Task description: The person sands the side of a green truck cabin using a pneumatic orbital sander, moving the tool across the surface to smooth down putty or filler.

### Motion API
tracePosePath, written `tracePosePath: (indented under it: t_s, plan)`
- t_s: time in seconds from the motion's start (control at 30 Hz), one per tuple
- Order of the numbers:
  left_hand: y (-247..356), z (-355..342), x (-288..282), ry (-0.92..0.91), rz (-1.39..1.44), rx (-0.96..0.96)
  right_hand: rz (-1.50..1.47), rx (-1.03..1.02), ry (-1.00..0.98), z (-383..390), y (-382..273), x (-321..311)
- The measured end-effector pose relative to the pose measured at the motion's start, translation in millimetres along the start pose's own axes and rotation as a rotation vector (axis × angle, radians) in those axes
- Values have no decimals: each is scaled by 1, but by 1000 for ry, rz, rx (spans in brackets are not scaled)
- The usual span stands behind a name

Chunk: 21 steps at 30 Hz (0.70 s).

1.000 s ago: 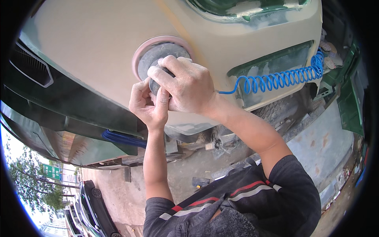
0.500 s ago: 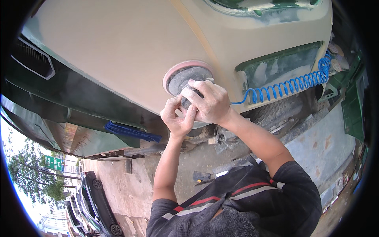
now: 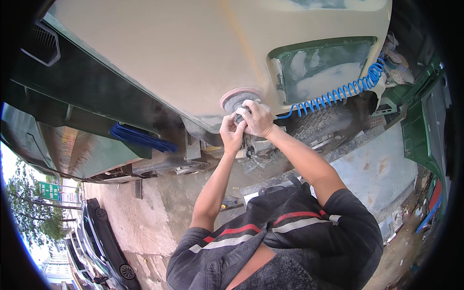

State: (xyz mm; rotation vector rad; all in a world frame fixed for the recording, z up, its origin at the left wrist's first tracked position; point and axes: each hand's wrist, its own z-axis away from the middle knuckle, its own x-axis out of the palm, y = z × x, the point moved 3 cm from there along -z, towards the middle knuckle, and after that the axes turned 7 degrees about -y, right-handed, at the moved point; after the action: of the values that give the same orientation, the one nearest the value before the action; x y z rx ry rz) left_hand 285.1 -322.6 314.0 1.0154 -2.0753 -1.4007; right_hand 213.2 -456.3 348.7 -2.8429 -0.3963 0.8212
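A round air sander (image 3: 235, 100) with a pinkish pad rim and a dusty grey body rests against a beige, dust-coated vehicle body panel (image 3: 159, 53), close to its lower edge. My right hand (image 3: 258, 119) is wrapped over the sander's head, white with dust. On the left side of the tool, my left hand (image 3: 232, 134) is closed, thumb and fingers at the sander's grip. The palm sides of both hands are hidden. From beside my right hand a blue coiled air hose (image 3: 333, 93) runs off to the right.
Right of the sander is a recessed green window-like opening (image 3: 328, 63) with pale filler patches. Below the panel show a tyre (image 3: 316, 118) and a grey sheet (image 3: 372, 162) on the ground. A blue bundle (image 3: 142, 137) hangs at left; parked cars (image 3: 106, 241) stand beyond.
The sander and both hands have moved down the panel toward its lower edge and slightly right. My arms reach further out, and the whole view has shifted. Both hands keep their hold.
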Motion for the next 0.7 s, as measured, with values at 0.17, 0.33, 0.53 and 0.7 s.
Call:
tracePosePath:
  t_s: [0.17,0.33,0.53,0.7]
  plan:
    - [-34,67,24,147,138,-232,-131,2,-257,53,-3,-3]
    - [21,126,67,-10,309,-253,-281,90,-427,80,-24,-85]
    - [82,141,123,-309,271,-206,-390,256,-287,99,-7,-169]
    - [128,119,155,-116,-20,239,-524,531,196,126,33,-258]
